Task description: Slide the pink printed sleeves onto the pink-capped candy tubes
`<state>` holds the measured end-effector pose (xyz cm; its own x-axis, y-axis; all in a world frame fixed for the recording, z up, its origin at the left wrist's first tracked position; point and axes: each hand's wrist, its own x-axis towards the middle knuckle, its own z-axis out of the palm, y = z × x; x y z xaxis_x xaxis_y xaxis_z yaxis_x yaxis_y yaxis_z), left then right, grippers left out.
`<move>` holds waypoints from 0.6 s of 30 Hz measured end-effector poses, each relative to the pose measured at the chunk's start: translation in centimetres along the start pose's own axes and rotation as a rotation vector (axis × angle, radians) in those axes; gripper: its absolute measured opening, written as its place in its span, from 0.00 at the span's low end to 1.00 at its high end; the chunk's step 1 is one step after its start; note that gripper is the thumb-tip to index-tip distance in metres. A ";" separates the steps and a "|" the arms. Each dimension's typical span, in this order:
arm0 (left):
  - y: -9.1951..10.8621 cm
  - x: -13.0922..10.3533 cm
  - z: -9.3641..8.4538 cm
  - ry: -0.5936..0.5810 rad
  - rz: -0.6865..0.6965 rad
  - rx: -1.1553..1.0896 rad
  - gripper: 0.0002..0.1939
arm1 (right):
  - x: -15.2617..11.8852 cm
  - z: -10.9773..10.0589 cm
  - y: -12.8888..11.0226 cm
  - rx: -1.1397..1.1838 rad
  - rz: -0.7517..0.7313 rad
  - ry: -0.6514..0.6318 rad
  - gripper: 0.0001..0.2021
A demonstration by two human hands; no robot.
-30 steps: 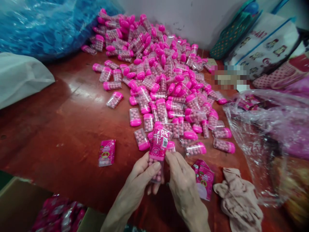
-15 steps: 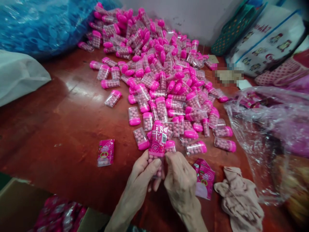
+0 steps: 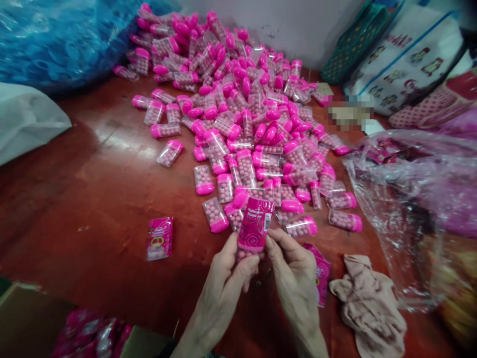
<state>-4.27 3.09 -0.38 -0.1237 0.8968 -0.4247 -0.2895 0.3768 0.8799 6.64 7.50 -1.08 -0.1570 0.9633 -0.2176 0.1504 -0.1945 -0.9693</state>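
My left hand [image 3: 219, 288] is closed round a small clear candy container [image 3: 244, 254] full of pink balls, with the thumb across its front. A printed magenta plastic sleeve [image 3: 256, 223] covers the container's upper part. On the sleeve's right edge, near its lower end, the thumb and fingers of my right hand [image 3: 296, 276] are pinched. Flat magenta sleeves [image 3: 322, 276] lie on the table, partly hidden by my right hand. Just beyond both hands, a large heap of pink-capped candy containers [image 3: 246, 164] spreads toward the wall.
A sleeved candy container [image 3: 160, 238] lies alone at left on the red-brown table [image 3: 93, 199]. Lower left stands a cardboard box [image 3: 26, 318] with magenta packs. A crumpled cloth [image 3: 372, 308] and clear plastic bag [image 3: 395, 214] are at right; a blue bag [image 3: 67, 44] sits back left.
My right hand has turned from a closed fist beside the container to a pinch on the sleeve's edge. The sleeve sits lower over the container and leans slightly right.
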 end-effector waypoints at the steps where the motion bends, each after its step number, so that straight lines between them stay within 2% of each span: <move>1: -0.1 0.0 0.1 -0.002 0.001 -0.013 0.07 | 0.0 0.0 -0.1 0.002 -0.005 -0.009 0.08; 6: -0.4 0.4 0.1 0.019 0.003 -0.043 0.05 | 0.1 0.4 -0.5 0.090 -0.026 -0.029 0.12; 10: -0.6 0.3 0.3 0.066 -0.005 -0.032 0.07 | -0.1 1.3 0.0 0.146 0.054 -0.052 0.11; 16: -1.7 -0.3 1.1 0.183 -0.002 -0.156 0.11 | -1.0 3.1 0.6 0.143 0.008 0.130 0.08; 18: -1.8 -0.2 1.0 0.234 0.012 -0.173 0.09 | -1.5 3.5 1.0 0.126 -0.008 0.147 0.07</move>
<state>-2.78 2.45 -1.62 -0.3379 0.8154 -0.4701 -0.4419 0.3035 0.8442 3.64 5.26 -2.12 -0.0119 0.9798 -0.1998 0.0244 -0.1995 -0.9796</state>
